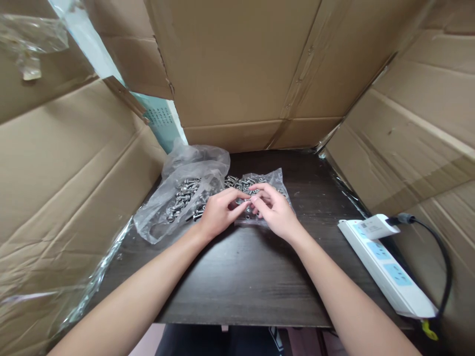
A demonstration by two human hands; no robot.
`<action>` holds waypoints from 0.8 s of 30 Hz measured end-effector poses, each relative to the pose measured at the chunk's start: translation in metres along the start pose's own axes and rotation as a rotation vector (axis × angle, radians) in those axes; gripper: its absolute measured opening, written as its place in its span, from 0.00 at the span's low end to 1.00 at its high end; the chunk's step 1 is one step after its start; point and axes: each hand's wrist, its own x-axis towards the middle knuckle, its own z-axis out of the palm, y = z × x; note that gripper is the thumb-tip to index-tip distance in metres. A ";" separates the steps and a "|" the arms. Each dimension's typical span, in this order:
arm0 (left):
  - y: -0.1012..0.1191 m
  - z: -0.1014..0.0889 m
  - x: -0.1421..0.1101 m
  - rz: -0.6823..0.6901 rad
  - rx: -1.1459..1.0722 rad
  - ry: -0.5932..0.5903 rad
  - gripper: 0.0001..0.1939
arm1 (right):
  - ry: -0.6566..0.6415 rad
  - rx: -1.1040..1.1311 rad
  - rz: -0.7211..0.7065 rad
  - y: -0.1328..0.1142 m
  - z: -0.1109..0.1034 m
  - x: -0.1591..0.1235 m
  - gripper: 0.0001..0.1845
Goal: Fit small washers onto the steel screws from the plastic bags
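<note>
Above the small bag, the left hand and right hand pinch a tiny metal piece; left of the small bag, a big bag holds bolts.

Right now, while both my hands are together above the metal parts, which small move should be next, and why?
Perhaps steady the left hand and gently turn the small bright piece with the right hand: both appear to pinch it at the fingertips. Its shape is unclear, and loose metal parts lie close by, so a dropped piece could mix in.
</note>
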 end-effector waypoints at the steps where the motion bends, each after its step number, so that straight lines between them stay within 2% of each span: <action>1: -0.001 0.000 0.000 -0.004 -0.001 0.012 0.03 | 0.012 -0.016 -0.011 0.000 0.000 0.000 0.17; 4: -0.002 0.001 -0.001 -0.009 -0.003 0.034 0.03 | 0.042 -0.051 -0.038 -0.001 0.000 0.000 0.23; 9: -0.001 0.002 0.000 0.014 -0.003 0.019 0.04 | 0.024 -0.058 0.026 -0.001 0.000 0.000 0.15; 13: 0.000 0.002 0.000 0.015 -0.022 0.032 0.04 | 0.034 -0.052 0.005 -0.001 -0.002 0.000 0.18; 17: 0.001 0.003 -0.001 0.015 -0.038 0.048 0.04 | 0.032 -0.006 0.024 -0.001 -0.003 0.000 0.17; 21: 0.001 0.003 -0.002 0.011 -0.056 0.045 0.04 | 0.031 0.014 -0.013 0.000 -0.002 0.001 0.23; 24: 0.000 0.004 -0.001 0.002 -0.036 0.019 0.04 | 0.056 0.015 0.008 0.000 0.000 0.001 0.20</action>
